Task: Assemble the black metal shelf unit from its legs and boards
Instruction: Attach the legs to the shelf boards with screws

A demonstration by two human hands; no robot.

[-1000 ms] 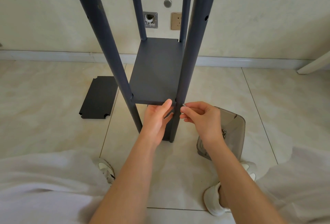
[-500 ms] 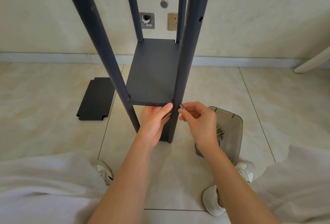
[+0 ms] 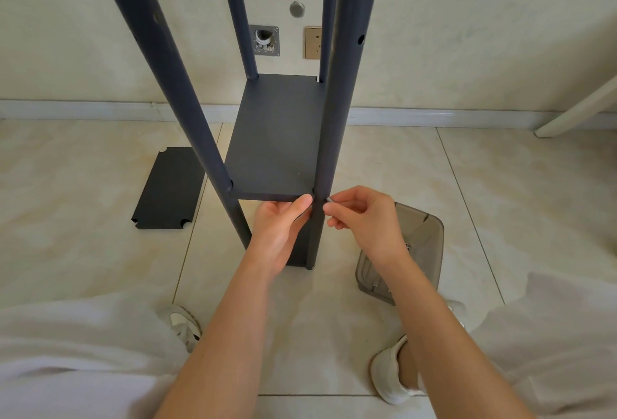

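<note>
The black shelf unit stands on the tiled floor, several dark legs rising out of the top of the view. A black board (image 3: 277, 138) sits between the legs a little above the floor. My left hand (image 3: 278, 228) reaches under the board's near right corner, thumb against its edge beside the near right leg (image 3: 337, 101). My right hand (image 3: 362, 218) pinches a small silver screw (image 3: 330, 199) against that leg at board height. A second loose black board (image 3: 168, 189) lies flat on the floor to the left.
A smoky clear plastic box (image 3: 419, 245) with small hardware lies on the floor to the right of the legs, by my right shoe. The wall with a socket (image 3: 312, 42) and skirting is close behind. A white furniture leg (image 3: 577, 108) slants at far right.
My right hand has brought the screw a little closer to the near right leg. My left hand stays under the board's corner. The camera view shifted slightly.
</note>
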